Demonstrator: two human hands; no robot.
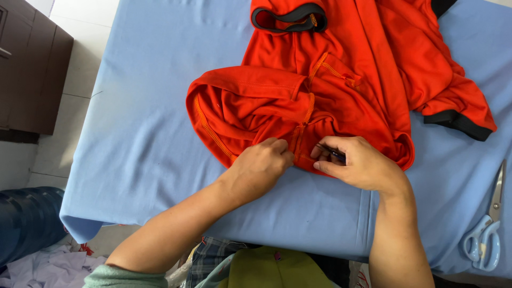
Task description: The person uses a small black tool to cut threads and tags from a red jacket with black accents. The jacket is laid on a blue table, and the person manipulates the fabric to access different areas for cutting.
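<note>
Shirt [341, 80], orange with black collar and cuffs, spread inside out on the blue-covered surface [144, 138], its stitched seam running down toward the near hem where both hands meet. Left hand [260, 166] closed in a pinch on the fabric edge just beside the seam, holding it flat and taut. Right hand [357, 162] curled shut around a small dark tool [332, 153], seemingly a thread snip or seam ripper, too hidden by the fingers to tell which, its tip touching the cloth at the seam. Best done, by the look of it, with the pinch kept close to the tip so the cloth stays tensioned, the tool held low and nearly flat to catch thread only, never the knit. Short, single cuts safer than long pulls; fingertips of the holding hand better kept to the side of the tip's path. Large scissors [488, 229] with pale blue handles lying well apart at the right edge. Dark cabinet [29, 69] standing off to the left on the tiled floor.
</note>
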